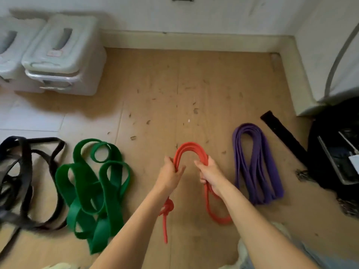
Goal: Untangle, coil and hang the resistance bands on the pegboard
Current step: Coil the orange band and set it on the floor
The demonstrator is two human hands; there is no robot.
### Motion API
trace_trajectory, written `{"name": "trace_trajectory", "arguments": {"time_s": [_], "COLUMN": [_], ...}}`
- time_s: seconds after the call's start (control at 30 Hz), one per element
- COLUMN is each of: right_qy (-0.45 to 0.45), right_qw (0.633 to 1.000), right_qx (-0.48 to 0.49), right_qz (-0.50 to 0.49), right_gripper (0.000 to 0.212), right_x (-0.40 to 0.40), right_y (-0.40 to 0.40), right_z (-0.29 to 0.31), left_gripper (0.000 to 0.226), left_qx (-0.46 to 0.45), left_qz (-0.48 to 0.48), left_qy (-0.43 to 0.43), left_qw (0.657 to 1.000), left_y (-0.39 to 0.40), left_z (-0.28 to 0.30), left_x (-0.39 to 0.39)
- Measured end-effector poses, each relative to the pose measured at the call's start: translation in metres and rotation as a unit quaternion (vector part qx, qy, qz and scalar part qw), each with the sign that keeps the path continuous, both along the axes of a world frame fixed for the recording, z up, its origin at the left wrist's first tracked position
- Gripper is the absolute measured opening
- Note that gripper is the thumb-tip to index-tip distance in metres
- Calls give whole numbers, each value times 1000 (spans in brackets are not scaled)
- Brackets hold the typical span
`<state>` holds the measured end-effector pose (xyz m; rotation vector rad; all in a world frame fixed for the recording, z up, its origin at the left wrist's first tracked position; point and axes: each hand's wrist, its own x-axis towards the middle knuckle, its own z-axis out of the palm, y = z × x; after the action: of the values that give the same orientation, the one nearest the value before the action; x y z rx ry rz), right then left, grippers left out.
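The left hand and right hand each grip a side of the red band arched above the floor, and the knot hanging below the left wants loosening before coiling

Your left hand and right hand cover parts of the red band. The black bands run off the left edge; the dark bag is cut by the right edge, contents unreadable.
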<state>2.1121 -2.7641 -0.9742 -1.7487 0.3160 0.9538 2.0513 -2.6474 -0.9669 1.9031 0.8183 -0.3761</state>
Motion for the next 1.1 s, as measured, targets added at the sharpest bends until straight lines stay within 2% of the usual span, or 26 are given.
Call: {"name": "trace_trajectory", "arguments": {"time_s": [0.07, 0.13, 0.2, 0.27, 0.33, 0.47, 0.67, 0.83, 0.97, 1.1], "right_qy": [-99, -201, -279, -355, -398, -436, -456, -485, -475, -459], "right_qw": [983, 934, 883, 823, 787, 773, 744, 741, 675, 684], "right_qx": [-125, -239, -292, -348, -392, -388, -311, -270, -328, -326], "right_qz": [92, 175, 239, 273, 262, 248, 378, 379, 459, 464], "right_gripper": [33, 32, 36, 40, 46, 68, 43, 54, 55, 58], "right_x": [19, 34, 43, 47, 50, 59, 77, 80, 65, 68], "right_y": [5, 8, 8, 8, 6, 11, 32, 30, 23, 21], "right_z": [-20, -36, -45, -52, -54, -52, -50, -47, -59, -56], "left_gripper": [17, 11, 10, 20, 24, 29, 42, 59, 67, 67], "left_qx": [40, 68, 118, 232, 330, 366, 342, 360, 395, 362], "left_qz": [2, 16, -1, -65, -115, -126, -107, -152, -206, -242], "left_qy": [-9, -10, -18, -6, 30, 56, 27, -12, 12, 11], "left_qw": [999, 997, 993, 971, 936, 920, 933, 921, 895, 900], "left_y": [-1, -1, 0, 3, 7, 13, 20, 25, 23, 32], "left_z": [-17, -28, -35, -44, -50, -55, -53, -54, -59, -57], "left_x": [16, 29, 36, 40, 41, 43, 43, 28, 16, 11]}}
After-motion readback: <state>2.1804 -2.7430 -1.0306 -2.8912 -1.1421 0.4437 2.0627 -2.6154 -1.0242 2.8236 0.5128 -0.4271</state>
